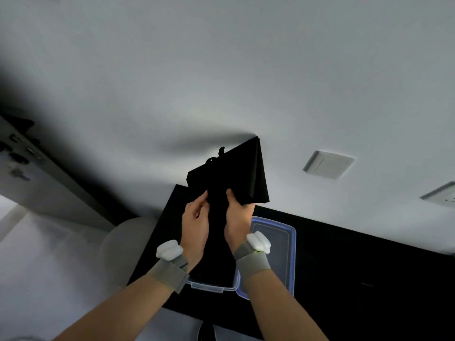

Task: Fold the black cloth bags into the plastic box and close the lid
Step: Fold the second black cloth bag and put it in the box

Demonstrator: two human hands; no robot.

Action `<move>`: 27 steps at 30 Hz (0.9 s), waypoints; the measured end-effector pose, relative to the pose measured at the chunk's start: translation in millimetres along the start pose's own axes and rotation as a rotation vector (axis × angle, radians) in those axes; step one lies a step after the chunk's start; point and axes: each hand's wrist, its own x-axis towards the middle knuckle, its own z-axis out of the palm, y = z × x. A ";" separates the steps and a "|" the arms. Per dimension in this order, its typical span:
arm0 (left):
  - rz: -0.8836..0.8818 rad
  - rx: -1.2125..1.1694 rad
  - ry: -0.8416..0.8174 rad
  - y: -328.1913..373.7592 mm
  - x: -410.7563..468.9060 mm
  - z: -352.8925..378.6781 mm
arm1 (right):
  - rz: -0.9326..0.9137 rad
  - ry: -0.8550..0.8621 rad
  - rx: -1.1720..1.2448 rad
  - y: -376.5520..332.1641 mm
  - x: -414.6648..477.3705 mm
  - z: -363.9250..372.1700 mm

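A black cloth bag with a knotted drawstring at its top edge is held up in the air, partly folded, above a black table. My left hand grips its lower left part and my right hand grips its lower middle. Below the hands the clear plastic box stands on the table, mostly hidden by the hanging cloth and my wrists. Its blue-rimmed lid lies flat just right of the box.
A white wall fills the background, with a switch plate and a socket at the right. A grey cabinet stands at the left. A round pale seat sits beside the table's left edge.
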 end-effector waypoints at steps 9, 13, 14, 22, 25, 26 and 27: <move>0.336 0.071 0.048 28.9 -12.9 7.4 | 0.081 -0.181 0.435 -17.6 6.7 5.6; 0.265 0.046 0.112 23.9 -14.8 7.6 | 0.134 -0.215 0.431 -5.8 13.6 -0.2; 0.213 0.034 0.114 19.1 -14.6 7.4 | 0.134 -0.219 0.418 1.3 18.5 -6.3; -0.358 -0.031 -0.258 -44.8 -15.3 18.3 | 0.235 -0.037 0.200 69.2 47.1 -68.7; -0.461 0.070 -0.356 -73.3 -11.3 21.5 | 0.169 -0.007 -0.039 88.4 49.5 -79.7; -0.482 0.102 -0.391 -80.9 -10.0 21.6 | 0.119 -0.049 -0.140 97.5 53.8 -83.9; -0.496 0.136 -0.425 -87.7 -8.0 21.5 | 0.055 -0.121 -0.265 99.9 53.6 -85.9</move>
